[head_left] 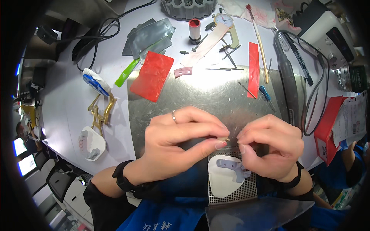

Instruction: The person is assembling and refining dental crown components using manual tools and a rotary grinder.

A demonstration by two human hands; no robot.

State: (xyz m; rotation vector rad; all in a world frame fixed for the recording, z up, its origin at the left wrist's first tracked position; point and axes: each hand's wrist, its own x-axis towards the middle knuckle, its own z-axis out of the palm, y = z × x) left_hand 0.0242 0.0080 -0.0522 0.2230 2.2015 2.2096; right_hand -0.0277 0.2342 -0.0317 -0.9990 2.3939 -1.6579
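My left hand (181,140) and right hand (269,148) pinch one tiny pale piece (228,137) just above the white plaster dental cast (223,179).

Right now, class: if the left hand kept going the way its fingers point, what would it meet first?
The right hand: the left hand points rightward, fingertips nearly touching the right's over a tiny piece. Depth unclear.

A pale worktable (69,100) under bright overhead light bears a shiny metal sheet (216,96), with dark office chairs (58,181) at lower left
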